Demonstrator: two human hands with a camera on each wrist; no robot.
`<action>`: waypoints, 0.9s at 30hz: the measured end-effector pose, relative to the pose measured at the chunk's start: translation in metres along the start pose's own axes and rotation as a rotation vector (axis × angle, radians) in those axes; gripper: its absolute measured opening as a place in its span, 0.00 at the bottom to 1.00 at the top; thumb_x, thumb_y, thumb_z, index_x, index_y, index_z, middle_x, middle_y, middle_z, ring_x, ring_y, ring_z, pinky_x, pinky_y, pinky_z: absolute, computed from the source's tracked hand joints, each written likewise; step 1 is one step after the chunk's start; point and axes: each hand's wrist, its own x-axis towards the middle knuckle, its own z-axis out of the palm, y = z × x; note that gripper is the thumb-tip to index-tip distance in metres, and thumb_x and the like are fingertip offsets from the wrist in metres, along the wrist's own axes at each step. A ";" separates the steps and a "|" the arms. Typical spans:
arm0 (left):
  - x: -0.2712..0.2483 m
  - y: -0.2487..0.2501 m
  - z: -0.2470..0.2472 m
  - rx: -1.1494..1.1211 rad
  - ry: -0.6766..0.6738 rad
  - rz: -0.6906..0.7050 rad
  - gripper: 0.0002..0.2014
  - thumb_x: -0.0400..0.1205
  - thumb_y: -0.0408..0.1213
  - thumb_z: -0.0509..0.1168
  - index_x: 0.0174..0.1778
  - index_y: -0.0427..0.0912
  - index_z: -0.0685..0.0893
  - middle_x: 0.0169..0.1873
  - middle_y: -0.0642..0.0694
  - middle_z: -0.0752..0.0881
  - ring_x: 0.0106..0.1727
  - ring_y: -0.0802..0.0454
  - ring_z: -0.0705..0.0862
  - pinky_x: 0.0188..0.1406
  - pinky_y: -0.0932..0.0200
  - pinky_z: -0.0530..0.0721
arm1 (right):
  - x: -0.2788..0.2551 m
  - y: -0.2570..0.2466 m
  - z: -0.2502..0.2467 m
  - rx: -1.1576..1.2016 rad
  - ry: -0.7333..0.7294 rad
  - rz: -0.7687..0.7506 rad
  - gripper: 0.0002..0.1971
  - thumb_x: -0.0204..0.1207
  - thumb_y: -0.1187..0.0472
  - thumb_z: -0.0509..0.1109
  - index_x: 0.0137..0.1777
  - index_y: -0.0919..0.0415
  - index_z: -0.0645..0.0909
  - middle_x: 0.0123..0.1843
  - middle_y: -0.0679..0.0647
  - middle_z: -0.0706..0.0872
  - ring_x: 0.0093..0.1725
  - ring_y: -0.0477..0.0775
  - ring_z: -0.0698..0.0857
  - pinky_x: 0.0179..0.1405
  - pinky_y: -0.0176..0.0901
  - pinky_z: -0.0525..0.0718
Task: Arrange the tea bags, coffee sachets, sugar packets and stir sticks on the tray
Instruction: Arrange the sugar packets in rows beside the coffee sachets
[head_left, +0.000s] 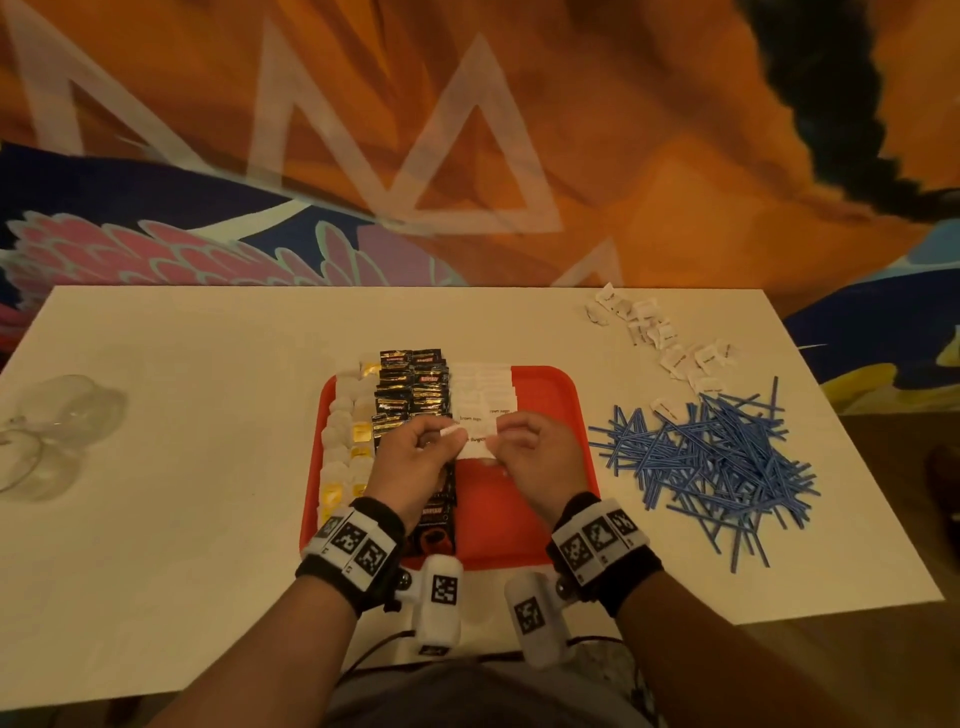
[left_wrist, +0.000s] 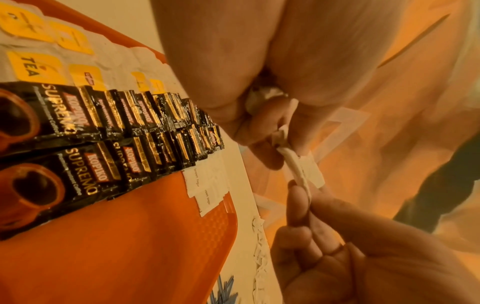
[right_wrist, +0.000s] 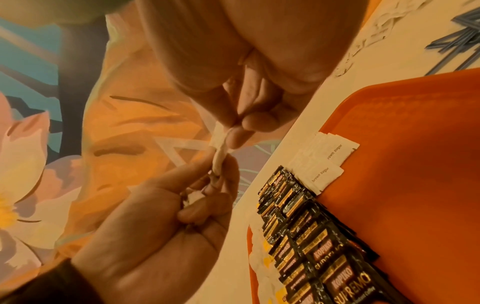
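Both hands are hovering over the middle of the red tray, sharing one white sugar packet. The left hand is pinching the packet's left end between thumb and fingertips; the right hand is pinching the right end the same way. In the wrist views the packet is showing edge-on, stretched between the two pinches, clear of the tray floor. The left hand is also gripping more white paper against its palm, looking like spare packets, though the wrist views are blurring it too much to count.

On the tray, tea bags are lying in two columns along the left side, yellow tags showing. Black coffee sachets are sitting in two overlapped columns just right of them. Laid sugar packets are forming two short overlapped columns at the tray's far end, touching the sachets' right edge; the printing is reading "brown sugar". The tray's right part is showing bare red.

On the white table, loose packets are lying scattered at far right. Blue stir sticks are lying in a tangled heap right of the tray. Clear glasses are lying at the left edge.
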 end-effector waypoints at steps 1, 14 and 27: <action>-0.002 0.000 0.001 -0.004 0.005 0.022 0.05 0.81 0.28 0.71 0.48 0.42 0.87 0.30 0.55 0.84 0.27 0.60 0.79 0.23 0.67 0.74 | -0.002 0.002 0.001 0.023 0.012 -0.021 0.11 0.75 0.74 0.73 0.47 0.57 0.84 0.39 0.52 0.88 0.28 0.39 0.87 0.29 0.31 0.83; -0.006 -0.001 0.003 0.105 -0.018 0.184 0.07 0.81 0.33 0.72 0.44 0.52 0.90 0.36 0.54 0.86 0.32 0.60 0.79 0.32 0.61 0.74 | -0.007 0.006 0.000 0.083 -0.027 -0.064 0.05 0.77 0.65 0.75 0.45 0.54 0.90 0.43 0.47 0.91 0.36 0.39 0.86 0.37 0.34 0.82; -0.007 0.005 0.034 -0.016 0.070 0.080 0.07 0.85 0.33 0.67 0.55 0.45 0.89 0.37 0.52 0.89 0.27 0.57 0.75 0.20 0.64 0.70 | 0.017 0.006 -0.047 -0.014 -0.230 -0.160 0.17 0.80 0.73 0.68 0.68 0.64 0.82 0.16 0.28 0.73 0.18 0.32 0.74 0.25 0.20 0.70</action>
